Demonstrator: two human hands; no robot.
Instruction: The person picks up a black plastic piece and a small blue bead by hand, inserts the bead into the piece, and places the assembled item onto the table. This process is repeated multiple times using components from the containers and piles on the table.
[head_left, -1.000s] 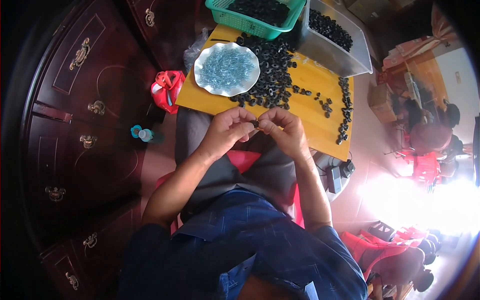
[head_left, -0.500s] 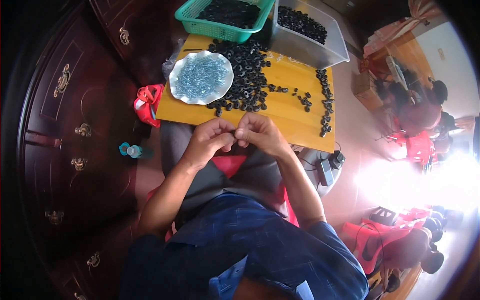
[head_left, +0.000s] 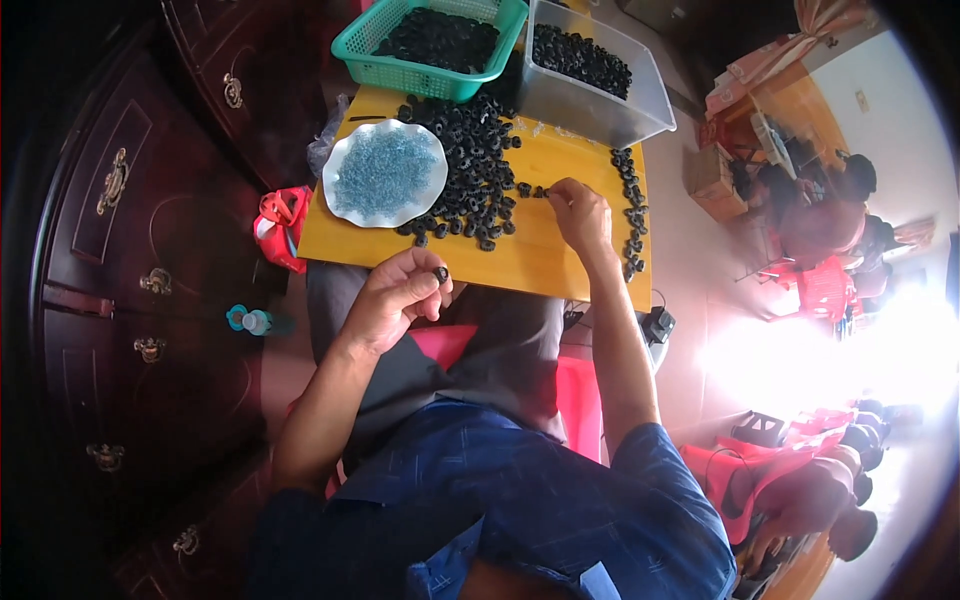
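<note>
My left hand (head_left: pixel 396 300) is raised over my lap, near the table's front edge. Between its thumb and fingertips is a small black ring-like part (head_left: pixel 440 273). My right hand (head_left: pixel 583 215) is stretched over the yellow table (head_left: pixel 480 268), fingertips pinched together beside a few small black pieces (head_left: pixel 530 190). What lies in that pinch, if anything, is hidden. Left of it spreads a heap of black ring-like parts (head_left: pixel 470 170). A white wavy-edged plate (head_left: pixel 372 219) full of thin, shiny bluish pieces (head_left: pixel 385 172) sits by the heap.
At the table's back stand a green basket (head_left: pixel 420 82) and a clear plastic bin (head_left: pixel 600 122), both holding black parts. More black parts (head_left: pixel 633 215) line the right edge. Dark drawers (head_left: pixel 150 300) rise on the left, with a red bag (head_left: pixel 280 230) near them. Other people sit at right.
My hands were together at the table's front edge and have separated. The right has reached forward and right to the small black pieces; the left stays near with the black part.
</note>
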